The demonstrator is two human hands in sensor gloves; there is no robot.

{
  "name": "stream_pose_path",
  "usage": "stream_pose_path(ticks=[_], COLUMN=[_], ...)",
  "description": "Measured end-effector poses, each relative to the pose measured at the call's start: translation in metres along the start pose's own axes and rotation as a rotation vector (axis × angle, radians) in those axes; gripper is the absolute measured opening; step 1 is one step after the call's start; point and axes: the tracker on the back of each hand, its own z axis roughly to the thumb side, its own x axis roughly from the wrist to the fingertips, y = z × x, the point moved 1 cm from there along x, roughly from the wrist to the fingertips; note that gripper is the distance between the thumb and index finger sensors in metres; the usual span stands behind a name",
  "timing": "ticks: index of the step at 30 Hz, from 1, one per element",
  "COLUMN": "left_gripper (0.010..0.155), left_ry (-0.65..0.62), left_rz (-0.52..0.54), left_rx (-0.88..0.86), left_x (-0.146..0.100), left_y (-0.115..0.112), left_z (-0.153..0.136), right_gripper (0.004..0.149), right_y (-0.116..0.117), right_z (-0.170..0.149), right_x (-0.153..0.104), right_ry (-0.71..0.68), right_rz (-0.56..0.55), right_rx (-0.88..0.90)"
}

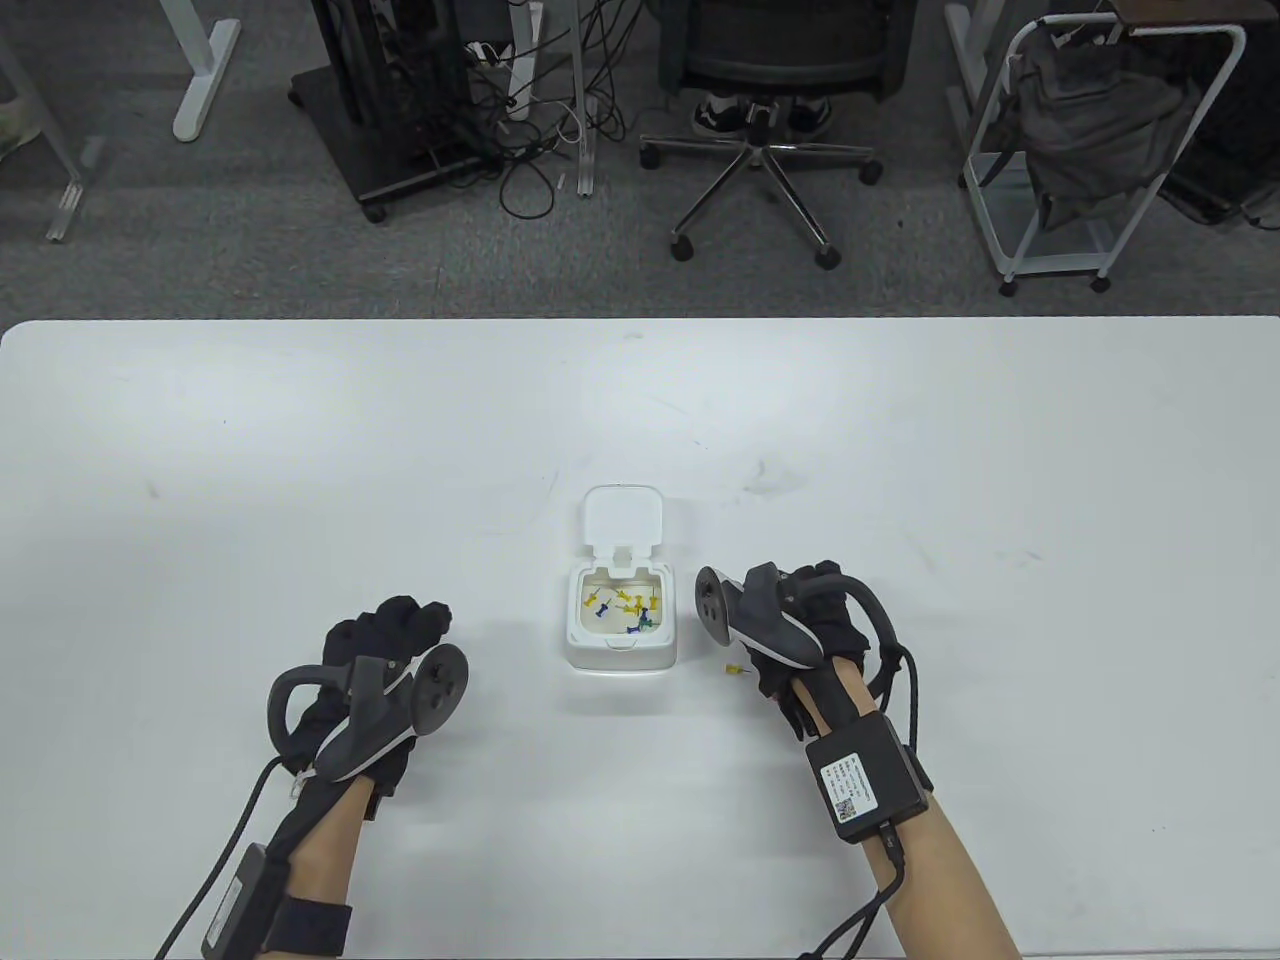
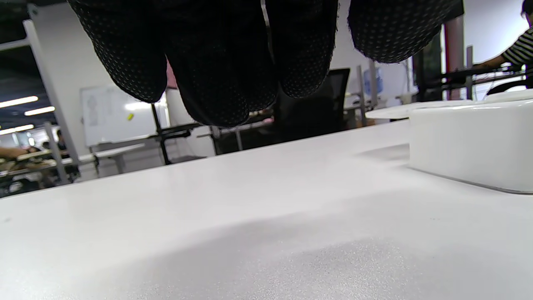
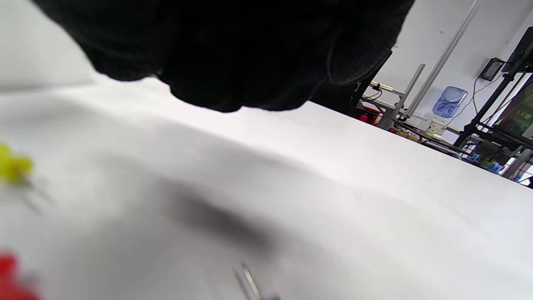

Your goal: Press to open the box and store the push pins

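Note:
The white box stands open at the table's middle, its lid flipped back. Several yellow and blue push pins lie inside. My left hand rests on the table left of the box, fingers curled and holding nothing; its fingertips hang above the tabletop, with the box's wall at the right. My right hand rests just right of the box, fingers hidden under the tracker. A yellow pin lies on the table beside it. In the right wrist view a blurred yellow pin and a red pin lie under the hand.
The white table reaches from edge to edge. An office chair, a cart and cables stand on the floor beyond its far edge.

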Motion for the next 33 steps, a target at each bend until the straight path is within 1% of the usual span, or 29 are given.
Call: stream_pose_path(ticks=[4,8,14,17,25,31,33], left_gripper=[0.058,0.058,0.058,0.058,0.058,0.058,0.058], left_ry=[0.002,0.000,0.000,-0.001,0.000,0.001,0.001], left_rz=[0.000,0.000,0.002,0.003,0.008,0.009,0.009], left_rx=[-0.001,0.000,-0.003,-0.003,-0.003,-0.004,-0.006], left_x=[0.000,0.000,0.000,0.000,0.000,0.000,0.000], left_y=[0.000,0.000,0.000,0.000,0.001,0.001,0.001], left_z=[0.000,0.000,-0.001,-0.001,-0.001,-0.001,-0.002], right_gripper=[0.043,0.043,0.043,0.043,0.042,0.042,0.045], right_y=[-0.017,-0.028,-0.045,-0.054,-0.061,-0.061,-0.060], right_z=[0.005,0.010,0.025,0.037,0.068,0.082,0.083], right_x=[0.000,0.000,0.002,0.004,0.007,0.011,0.011], right_ry=[-0.020,-0.041,-0.076,-0.093,-0.154,-0.173,-0.176], right_rz=[-0.044,-0.049,-0.067,-0.086,-0.096,-0.096,-0.099], right_rx=[-0.039,-0.034,-0.029,-0.057,-0.057,-0.045,-0.033])
